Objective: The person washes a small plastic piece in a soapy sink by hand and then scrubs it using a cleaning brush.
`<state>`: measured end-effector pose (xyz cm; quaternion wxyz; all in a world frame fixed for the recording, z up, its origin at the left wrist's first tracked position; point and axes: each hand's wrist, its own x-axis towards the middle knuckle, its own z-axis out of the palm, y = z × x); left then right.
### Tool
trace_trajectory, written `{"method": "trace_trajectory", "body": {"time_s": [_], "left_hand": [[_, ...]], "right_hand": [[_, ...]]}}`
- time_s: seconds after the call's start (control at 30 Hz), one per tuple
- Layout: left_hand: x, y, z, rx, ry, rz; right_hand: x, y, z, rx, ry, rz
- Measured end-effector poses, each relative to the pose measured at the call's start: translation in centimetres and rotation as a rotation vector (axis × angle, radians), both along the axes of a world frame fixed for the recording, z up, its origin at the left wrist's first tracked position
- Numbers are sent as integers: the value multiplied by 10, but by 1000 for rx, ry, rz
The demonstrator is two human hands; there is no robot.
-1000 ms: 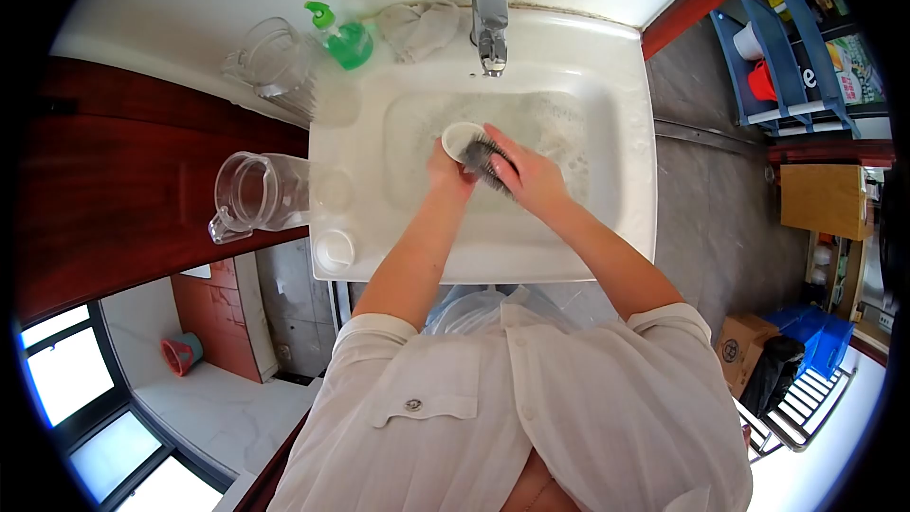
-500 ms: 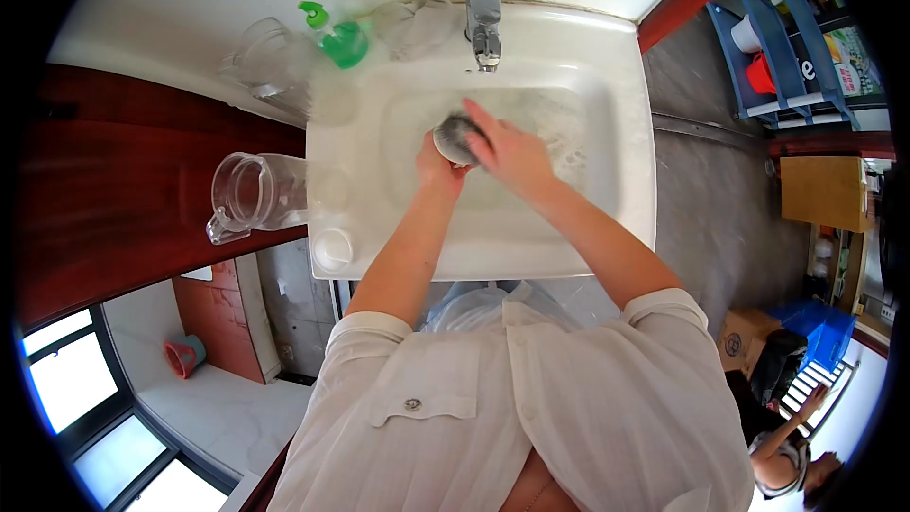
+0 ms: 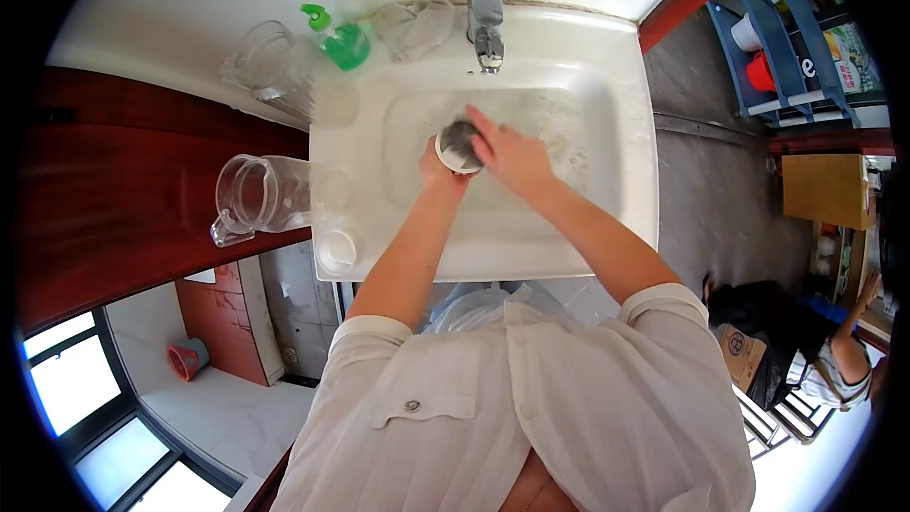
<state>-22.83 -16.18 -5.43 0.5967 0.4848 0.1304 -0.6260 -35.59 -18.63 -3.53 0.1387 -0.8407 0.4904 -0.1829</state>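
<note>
Over the basin of the white sink (image 3: 633,180), my left hand (image 3: 438,171) is wrapped round a small white cup (image 3: 459,169), its mouth tilted up toward me. A dark grey scrubbing pad (image 3: 461,138) sits at the mouth of the cup. My right hand (image 3: 517,163) presses on the pad, its fingers partly hiding it; one finger sticks out. Cloudy, foamy water (image 3: 559,133) lies in the basin below both hands. The chrome faucet (image 3: 485,19) stands behind them, with no stream visible.
Along the sink's left side are a green soap bottle (image 3: 346,45), a crumpled cloth (image 3: 415,28), a glass jug (image 3: 261,192), another clear pitcher (image 3: 270,62) and a small white cup (image 3: 336,250). A blue shelf (image 3: 773,47) stands right; another person (image 3: 844,360) is at lower right.
The cup has turned a little, showing more of its white rim, and my right hand has shifted slightly on the pad. The other person has moved up and right in view.
</note>
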Motion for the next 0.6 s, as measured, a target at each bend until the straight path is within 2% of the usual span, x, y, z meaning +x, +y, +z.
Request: {"method": "trace_trajectory", "body": {"time_s": [0.03,0.17,0.27,0.3,0.37,0.4,0.5,0.57,0.6], "left_hand": [[5,3,-6,10,-100,-121],[10,9,-13,-32,-114,-122],[9,3,-17,-54,-72,-98],[6,3,-16,-46,-26,-56],[7,2,-13,10,-84,-86],[10,2,-14,6,-127,-98],[13,5,-14,2,-167,-114],[14,6,-8,87,-181,-294],[16,7,-9,87,-182,-295]], "right_hand": [[-6,-4,-1,6,38,-67],[-14,-7,14,-2,-3,-47],[1,8,19,-28,45,195],[0,5,17,-25,45,192],[-4,-7,10,-10,122,34],[-5,-5,12,-13,119,38],[-12,5,16,-104,111,145],[-10,6,21,-295,145,304],[-11,2,24,-295,144,303]]}}
